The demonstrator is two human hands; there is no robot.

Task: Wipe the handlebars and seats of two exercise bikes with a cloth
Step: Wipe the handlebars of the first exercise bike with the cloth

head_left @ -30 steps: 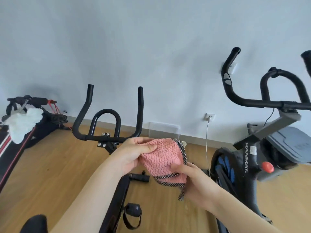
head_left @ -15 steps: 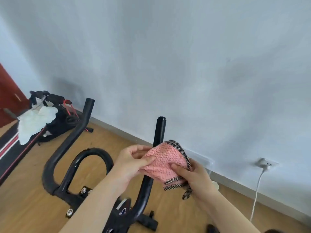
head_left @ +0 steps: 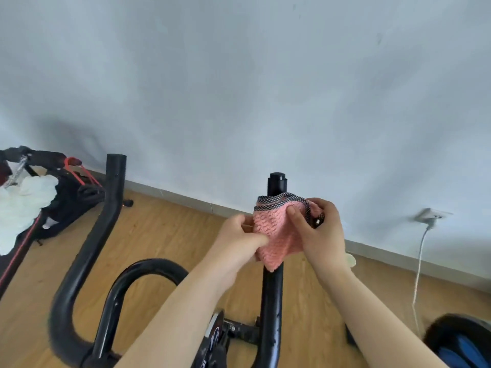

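The pink cloth (head_left: pixel 279 235) is gripped by both hands, left (head_left: pixel 240 241) and right (head_left: pixel 318 229), fingers curled round it, so that it is wrapped round the handlebar (head_left: pixel 276 181) for wiping

A wooden floor (head_left: pixel 164 235) meets a pale grey wall (head_left: pixel 239 88) along a skirting board (head_left: pixel 186 200). Far to the left of the hands, a white cloth (head_left: pixel 21 205) lies draped over black and red gear (head_left: pixel 66 192). To their right, a wall socket (head_left: pixel 430 215) holds a plug with a white cable (head_left: pixel 418 266) hanging to the floor.
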